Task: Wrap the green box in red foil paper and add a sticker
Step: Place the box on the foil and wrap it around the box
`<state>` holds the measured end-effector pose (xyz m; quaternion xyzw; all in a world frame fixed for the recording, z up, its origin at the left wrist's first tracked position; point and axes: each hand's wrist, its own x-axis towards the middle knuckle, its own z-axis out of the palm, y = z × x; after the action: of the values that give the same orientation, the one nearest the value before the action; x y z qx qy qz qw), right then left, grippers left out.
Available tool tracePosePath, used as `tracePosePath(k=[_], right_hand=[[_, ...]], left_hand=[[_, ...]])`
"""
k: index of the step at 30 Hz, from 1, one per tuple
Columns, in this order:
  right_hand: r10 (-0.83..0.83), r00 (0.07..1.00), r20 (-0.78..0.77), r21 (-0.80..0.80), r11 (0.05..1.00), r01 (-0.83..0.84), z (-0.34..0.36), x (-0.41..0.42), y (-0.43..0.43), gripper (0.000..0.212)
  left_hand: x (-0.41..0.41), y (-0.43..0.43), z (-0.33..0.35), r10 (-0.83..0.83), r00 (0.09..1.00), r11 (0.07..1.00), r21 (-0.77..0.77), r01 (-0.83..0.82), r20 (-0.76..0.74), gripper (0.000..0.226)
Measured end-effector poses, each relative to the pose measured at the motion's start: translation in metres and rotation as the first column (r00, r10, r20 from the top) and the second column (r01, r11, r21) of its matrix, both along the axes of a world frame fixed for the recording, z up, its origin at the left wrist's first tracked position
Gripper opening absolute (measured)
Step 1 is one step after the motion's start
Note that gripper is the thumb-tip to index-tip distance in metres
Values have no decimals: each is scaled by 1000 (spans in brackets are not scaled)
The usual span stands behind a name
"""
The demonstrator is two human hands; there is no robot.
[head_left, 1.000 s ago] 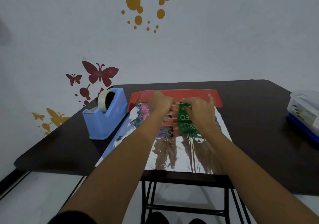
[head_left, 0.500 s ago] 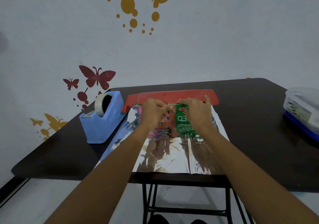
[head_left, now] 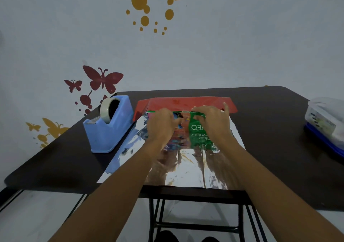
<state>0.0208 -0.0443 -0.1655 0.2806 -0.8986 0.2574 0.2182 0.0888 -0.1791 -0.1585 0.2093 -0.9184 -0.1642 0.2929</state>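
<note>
left hand (head_left: pixel 161 125): fingers curled round the green box (head_left: pixel 195 128)
right hand (head_left: pixel 214 120): fingers clamped on its top edge
red foil paper (head_left: pixel 186 172): under the box, red edge standing up at 12 o'clock

Single wide-angle view from the person's head, looking forward and down, close over the near edge of the dark surface (head_left: pixel 270 111), facing the wall (head_left: pixel 223 55), margins perhaps lens-bowed.

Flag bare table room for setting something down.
Free: dark table between foil sheet and plastic container; front-left corner before the tape dispenser. Crowded: centre, where left hand and right hand grip the green box.
</note>
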Motion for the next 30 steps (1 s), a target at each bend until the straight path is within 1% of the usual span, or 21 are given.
tracePosePath(k=[1,2,3,4,6,7,9,11,12,14,16,19,21,22,23,24,25,26,28,29,30], right_hand=[[-3,1000,-7,9,1000,3,1,-1,0,31],[-8,1000,-12,19,1000,8,1,-1,0,31],[-11,1000,-12,23,1000,11,1,-1,1,32],[-10,1000,-10,20,1000,10,0,-1,1,32],[-7,1000,-11,15,1000,7,0,0,1,31],[-10,1000,-17,20,1000,11,0,0,1,32],[-10,1000,-26,23,1000,10,0,-1,0,32],[-4,1000,-24,15,1000,4,-1,-2,1,32],[-4,1000,-23,18,1000,4,-1,-2,1,33],[-9,1000,-28,25,1000,10,-1,-2,1,33],[-13,1000,-28,19,1000,13,-1,-2,1,32],[-13,998,-55,12,1000,14,-2,-2,0,31],[-18,996,-86,37,999,21,-2,-3,0,30],[-19,994,-103,66,998,26,-2,-4,-1,31],[-19,992,-121,99,995,31,-1,-4,-1,31],[-18,990,-138,126,991,35,1,-4,0,32],[-18,989,-144,139,990,38,1,-4,1,32],[-18,990,-139,144,989,39,2,-3,3,34],[-10,995,-103,162,986,27,3,-1,7,44],[3,997,-76,152,988,9,2,0,9,53],[20,998,-51,123,992,-14,1,1,11,64]], left_hand=[[1,1,2,-14,999,995,-99,9,-49,38],[2,1,2,-78,989,984,-171,57,-122,25],[2,-1,3,-168,969,968,-213,128,-179,16],[0,-3,3,-256,947,946,-254,203,-196,18],[-5,-8,3,-341,932,902,-320,288,-125,21],[-7,-10,3,-332,938,899,-332,284,-97,21],[-10,-16,5,-251,966,912,-350,216,-58,24],[-10,-19,7,-151,988,895,-428,126,-25,29],[-9,-19,7,-125,991,879,-468,95,-34,30],[-8,-16,8,-181,980,851,-512,117,-78,26],[-8,-14,8,-242,970,841,-505,192,-36,24],[-10,-15,7,-167,986,880,-448,157,18,27],[-8,-16,7,-131,991,887,-441,134,37,35],[-5,-19,6,-156,987,908,-390,153,24,38],[0,-22,7,-221,975,936,-283,210,-8,38],[8,-26,9,-310,949,944,-140,300,-60,35],[17,-30,10,-395,913,918,3,397,-100,30],[30,-32,12,-465,879,870,130,476,-108,25],[58,-37,17,-602,798,746,327,580,-41,22],[73,-41,19,-670,742,692,390,607,34,28],[87,-45,20,-736,665,643,436,630,125,37]])
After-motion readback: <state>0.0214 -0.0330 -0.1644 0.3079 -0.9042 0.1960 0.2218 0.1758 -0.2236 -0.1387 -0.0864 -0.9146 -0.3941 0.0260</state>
